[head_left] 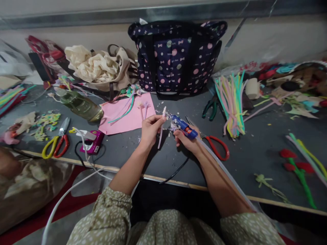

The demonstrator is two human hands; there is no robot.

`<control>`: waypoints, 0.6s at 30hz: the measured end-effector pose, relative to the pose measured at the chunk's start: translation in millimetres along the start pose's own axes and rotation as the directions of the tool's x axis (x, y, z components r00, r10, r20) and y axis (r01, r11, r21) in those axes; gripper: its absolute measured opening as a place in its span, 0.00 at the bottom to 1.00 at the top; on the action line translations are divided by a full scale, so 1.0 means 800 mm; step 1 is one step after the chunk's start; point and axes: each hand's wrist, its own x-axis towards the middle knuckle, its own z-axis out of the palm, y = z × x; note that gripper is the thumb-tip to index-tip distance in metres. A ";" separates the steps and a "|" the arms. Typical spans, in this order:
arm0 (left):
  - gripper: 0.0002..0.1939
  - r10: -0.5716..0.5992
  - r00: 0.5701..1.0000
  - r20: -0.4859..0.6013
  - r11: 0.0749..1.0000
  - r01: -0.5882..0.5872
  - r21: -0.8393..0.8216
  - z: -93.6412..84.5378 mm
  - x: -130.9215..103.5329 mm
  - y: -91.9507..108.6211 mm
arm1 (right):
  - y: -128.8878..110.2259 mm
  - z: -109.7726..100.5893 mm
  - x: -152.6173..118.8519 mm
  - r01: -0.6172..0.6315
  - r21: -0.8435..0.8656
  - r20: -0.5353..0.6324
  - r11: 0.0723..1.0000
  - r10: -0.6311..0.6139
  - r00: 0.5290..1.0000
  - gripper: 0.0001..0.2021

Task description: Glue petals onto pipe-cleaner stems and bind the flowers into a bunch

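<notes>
My left hand (150, 131) pinches a thin pale pink stem (160, 137) with a whitish tip pointing up. Just to its right, my right hand (188, 140) is wrapped round a blue glue gun (184, 126), its nozzle end toward the stem's tip. Whitish scraps cling around the front of the gun, and a long clear stick runs from its back along my right forearm. Whether the nozzle touches the stem is too small to tell. A pink sheet (120, 119) lies left of my hands, bearing small flower-like pieces (144, 108) and a teal and pink strand.
Red-handled scissors (222, 148) lie beside my right hand, with green pliers (211, 108) and bundled fuzzy stems (231, 105) beyond. A dark patterned bag (176, 61) stands behind. Leftward are a bottle (79, 103), a purple power block (95, 143), cables and more scissors (61, 139).
</notes>
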 end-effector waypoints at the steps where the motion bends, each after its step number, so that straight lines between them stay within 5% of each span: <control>1: 0.10 -0.001 1.000 0.004 1.000 0.001 -0.005 0.000 0.000 0.000 | 0.001 0.000 0.000 -0.001 0.000 -0.004 1.000 0.001 1.000 0.23; 18: 0.10 -0.051 0.999 0.005 0.998 0.051 -0.030 0.001 -0.002 0.003 | 0.005 -0.006 0.000 0.005 -0.130 0.017 0.992 -0.003 1.000 0.21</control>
